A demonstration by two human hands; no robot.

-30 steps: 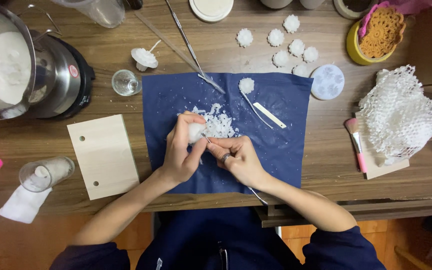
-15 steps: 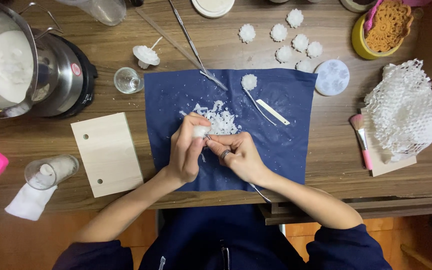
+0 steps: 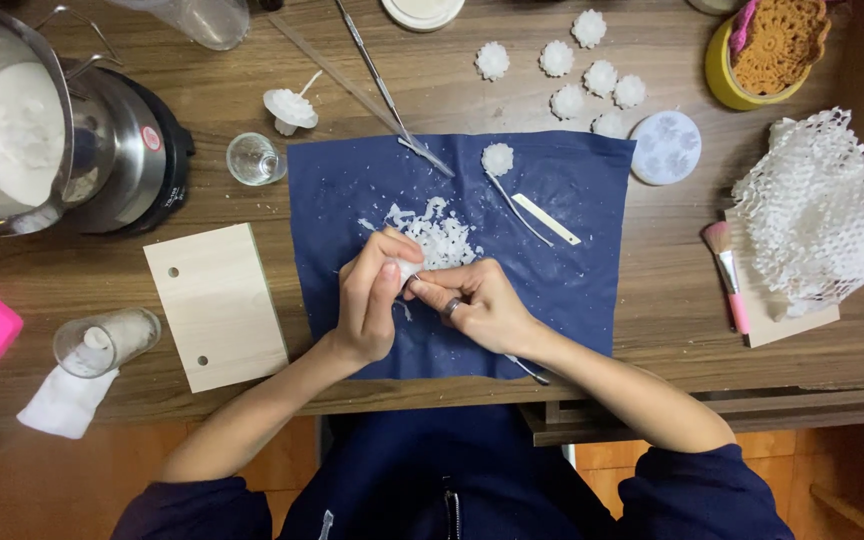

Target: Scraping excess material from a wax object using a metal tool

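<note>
Beside the hands (image 3: 422, 300), wax (image 3: 7, 135) fills pot (image 3: 102, 150).

The left hand (image 3: 370, 300) pinches a small white wax piece (image 3: 404, 268) over the dark blue cloth (image 3: 572, 300). The right hand (image 3: 477, 310), ringed, grips a thin metal tool (image 3: 527, 369) against the piece. White wax shavings (image 3: 437, 235) lie just beyond, at twelve o'clock. A pale wooden board (image 3: 215, 305) lies at nine o'clock.

Both forearms reached inward, bare below rolled dark sleeves. The left hand (image 3: 370, 305) curled, fingertips pinched together; the right hand (image 3: 477, 310), ring-bearing, pinched close against it.
</note>
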